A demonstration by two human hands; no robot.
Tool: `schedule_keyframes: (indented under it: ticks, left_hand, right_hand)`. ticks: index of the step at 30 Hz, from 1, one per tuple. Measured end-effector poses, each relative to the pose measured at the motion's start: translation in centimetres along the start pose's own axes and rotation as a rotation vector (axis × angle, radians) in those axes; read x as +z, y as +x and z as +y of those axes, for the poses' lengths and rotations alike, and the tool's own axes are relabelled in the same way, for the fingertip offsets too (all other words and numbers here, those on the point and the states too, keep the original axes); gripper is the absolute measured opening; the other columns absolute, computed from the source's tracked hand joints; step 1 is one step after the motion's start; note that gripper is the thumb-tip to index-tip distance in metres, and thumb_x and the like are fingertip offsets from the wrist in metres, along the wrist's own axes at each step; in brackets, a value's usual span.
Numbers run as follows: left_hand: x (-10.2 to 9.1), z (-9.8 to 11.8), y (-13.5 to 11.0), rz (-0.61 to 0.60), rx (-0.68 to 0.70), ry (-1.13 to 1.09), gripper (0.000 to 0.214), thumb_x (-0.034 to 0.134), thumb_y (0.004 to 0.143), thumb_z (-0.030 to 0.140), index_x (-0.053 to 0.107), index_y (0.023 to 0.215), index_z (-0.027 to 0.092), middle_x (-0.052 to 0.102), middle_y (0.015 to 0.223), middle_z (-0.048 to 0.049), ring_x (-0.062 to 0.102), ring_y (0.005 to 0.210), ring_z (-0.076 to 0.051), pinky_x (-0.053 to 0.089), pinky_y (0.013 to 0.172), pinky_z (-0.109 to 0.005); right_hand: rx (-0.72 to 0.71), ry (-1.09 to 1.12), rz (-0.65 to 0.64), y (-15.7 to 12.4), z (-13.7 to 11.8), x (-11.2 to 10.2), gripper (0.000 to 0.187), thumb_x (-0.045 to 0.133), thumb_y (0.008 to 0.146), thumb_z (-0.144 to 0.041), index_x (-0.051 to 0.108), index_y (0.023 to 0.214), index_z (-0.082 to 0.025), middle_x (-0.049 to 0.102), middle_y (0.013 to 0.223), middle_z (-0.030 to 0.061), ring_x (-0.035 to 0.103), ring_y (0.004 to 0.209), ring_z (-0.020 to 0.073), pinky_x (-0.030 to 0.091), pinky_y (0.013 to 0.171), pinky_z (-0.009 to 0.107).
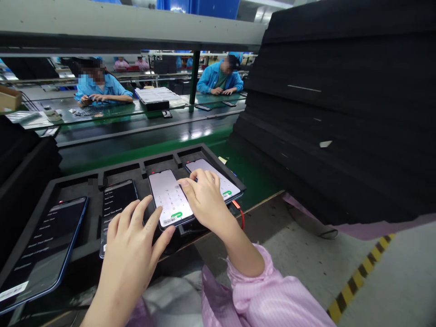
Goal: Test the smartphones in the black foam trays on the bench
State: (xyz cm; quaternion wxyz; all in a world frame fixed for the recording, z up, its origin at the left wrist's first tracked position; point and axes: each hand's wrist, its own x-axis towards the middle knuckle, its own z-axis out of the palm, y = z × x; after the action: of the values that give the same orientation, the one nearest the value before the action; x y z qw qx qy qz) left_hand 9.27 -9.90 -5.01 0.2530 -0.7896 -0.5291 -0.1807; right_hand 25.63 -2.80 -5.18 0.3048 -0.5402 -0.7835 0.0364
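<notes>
A keypad phone (pixel 170 200) is lying third from left in the tray (pixel 136 164).
Dark phones (pixel 54 245) are filling its left two slots, a lit phone (pixel 226 183) its right; by the keypad phone, the left hand (pixel 131 245) is spreading open, the right hand (pixel 206 197) loosely curling, ungripping.

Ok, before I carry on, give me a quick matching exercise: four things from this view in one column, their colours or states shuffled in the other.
Things
1. Leftmost phone
2. Third phone from the left
3. Cable by the rightmost phone
4. Floor marking

Colours or states
A. Yellow and black stripes
B. Pale screen with keypad digits
C. Red
D. Dark screen with a text list

Pairs: 1-D, 2-B, 3-C, 4-A
</notes>
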Motion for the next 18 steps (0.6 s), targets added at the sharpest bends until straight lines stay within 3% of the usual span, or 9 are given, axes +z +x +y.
schedule_keyframes:
  ticks: [6,12,18]
  left_hand:
    - [0.2,0.2,-0.1,-0.048,0.002,-0.015,0.038,0.032,0.092,0.036,0.065,0.1,0.019,0.057,0.119,-0.0113,0.051,0.105,-0.029,0.043,0.078,-0.042]
    - [0.3,0.0,0.0,-0.027,-0.009,-0.009,0.041,0.029,0.093,0.037,0.063,0.106,0.018,0.056,0.119,-0.0121,0.051,0.104,-0.029,0.044,0.077,-0.042]
    - [0.4,-0.1,0.0,-0.035,-0.033,0.015,0.04,0.031,0.093,0.038,0.061,0.108,0.016,0.056,0.119,-0.0131,0.05,0.105,-0.03,0.043,0.077,-0.043]
  right_hand:
    - [-0.033,0.132,0.031,-2.0,0.0,-1.2,0.051,0.02,0.097,-0.03,0.069,0.087,-0.02,0.053,0.086,0.0049,0.049,0.088,0.0173,0.033,0.091,0.037]
    - [-0.089,0.12,-0.032,-2.7,0.0,-1.5,0.053,0.021,0.096,-0.024,0.067,0.07,-0.019,0.053,0.08,0.0035,0.049,0.082,0.0156,0.031,0.089,0.036]
    - [-0.082,0.15,0.006,-2.5,-0.1,-1.1,0.051,0.02,0.096,-0.024,0.067,0.075,-0.019,0.053,0.081,0.0039,0.049,0.083,0.0158,0.032,0.088,0.036]
